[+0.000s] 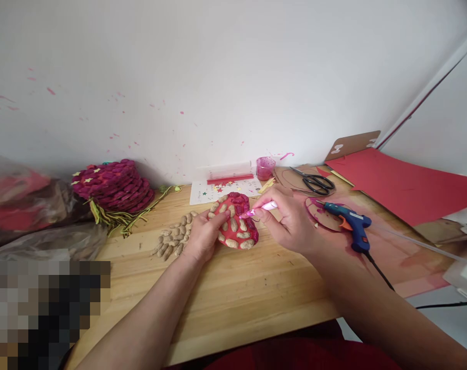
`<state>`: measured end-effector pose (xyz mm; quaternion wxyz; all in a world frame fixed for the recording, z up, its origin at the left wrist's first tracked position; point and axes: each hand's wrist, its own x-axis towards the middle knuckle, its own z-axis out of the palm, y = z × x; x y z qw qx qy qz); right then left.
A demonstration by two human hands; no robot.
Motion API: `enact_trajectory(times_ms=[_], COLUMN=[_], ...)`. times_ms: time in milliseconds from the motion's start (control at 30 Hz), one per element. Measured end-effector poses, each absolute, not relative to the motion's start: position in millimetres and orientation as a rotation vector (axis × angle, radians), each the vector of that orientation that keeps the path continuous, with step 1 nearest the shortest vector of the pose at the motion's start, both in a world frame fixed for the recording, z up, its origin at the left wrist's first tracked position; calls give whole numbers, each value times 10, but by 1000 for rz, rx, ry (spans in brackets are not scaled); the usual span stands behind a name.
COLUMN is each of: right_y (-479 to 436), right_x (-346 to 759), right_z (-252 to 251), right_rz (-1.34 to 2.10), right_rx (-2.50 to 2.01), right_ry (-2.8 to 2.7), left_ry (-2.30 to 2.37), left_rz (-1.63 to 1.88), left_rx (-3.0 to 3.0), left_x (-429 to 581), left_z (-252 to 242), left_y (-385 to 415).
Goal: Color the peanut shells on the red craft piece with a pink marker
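My left hand grips the left edge of a red disc covered with peanuts in their shells, its thumb lying across the front. Peanuts along the disc's top and right side are coated magenta; the others are bare tan. In my right hand is a white-handled paintbrush, pinched between thumb and fingers. Its magenta-stained front end is at the peanuts on the disc's right half; whether it touches them I cannot tell. Loose peanuts lie on the wooden table just left of my left hand.
Stacked magenta peanut discs with yellow-green strings stand back left, beside plastic bags. A pink-stained cup and a white sheet with small stars are behind the disc. Black scissors, a blue glue gun and red sheets lie right.
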<state>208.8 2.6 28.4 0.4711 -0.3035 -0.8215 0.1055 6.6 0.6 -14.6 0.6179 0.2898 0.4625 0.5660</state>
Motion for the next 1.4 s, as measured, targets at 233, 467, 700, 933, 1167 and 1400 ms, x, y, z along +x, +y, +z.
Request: enact_trajectory(times_ms=[233,467,700,933,1167,1400], right_y=[10,8,6,12,15,22], right_x=[2062,2048,2046,2066,2041,2055], right_z=[258,255,253,276,258,267], right_rz=[27,55,50,-9,-12,48], right_rx=[-758,-739,-740,-776,-757,-758], right_ry=[-2105,-2128,-2114,-2068,-2094,-2055], left_ry=[1096,1124,1122,1114,1105,1107], left_rz=[1301,1340,1345,1337,1314,1318], left_rx=[671,687,690,621,620,616], left_x=[40,44,52,67,71,65], left_z=[-175,-183,-180,-147,-167,-169], left_y=[23,34,38,41,43,48])
